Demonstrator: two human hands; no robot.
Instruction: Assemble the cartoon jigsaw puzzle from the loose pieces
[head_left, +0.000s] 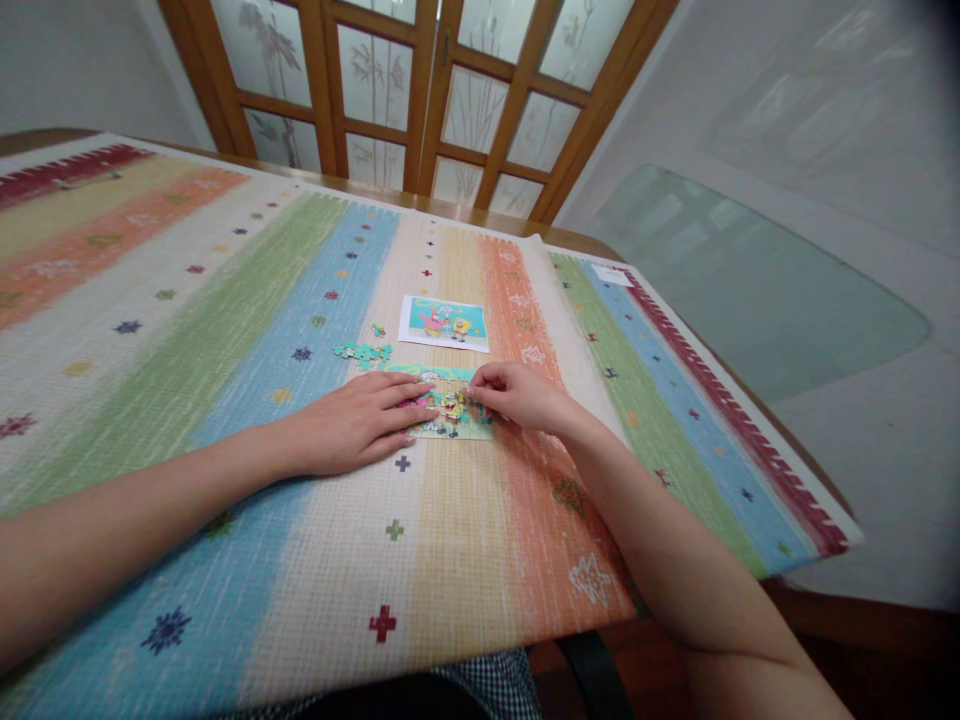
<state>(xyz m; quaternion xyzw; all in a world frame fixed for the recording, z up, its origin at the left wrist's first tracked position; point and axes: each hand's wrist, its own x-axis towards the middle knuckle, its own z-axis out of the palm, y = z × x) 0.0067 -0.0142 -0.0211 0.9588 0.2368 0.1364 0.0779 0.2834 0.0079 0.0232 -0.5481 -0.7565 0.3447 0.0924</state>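
A partly assembled jigsaw puzzle [452, 428] with a yellow cartoon figure lies on the striped cloth in front of me. My left hand [360, 418] rests flat over its left part, fingers stretched out and covering some of the picture. At the puzzle's right side, my right hand [511, 396] has thumb and fingertips pinched together; whatever is between them is too small to make out. Just beyond the puzzle lies a reference picture card [448, 323] showing a pink and a yellow cartoon figure. Several loose teal puzzle pieces [363, 353] are heaped left of the card.
The table is covered by a striped tablecloth [360, 560] with small printed stars and crosses. One small loose piece [378, 331] sits apart beyond the heap. Glass-paned wooden doors [420, 100] stand behind the table, and a white wall [750, 130] runs along the right.
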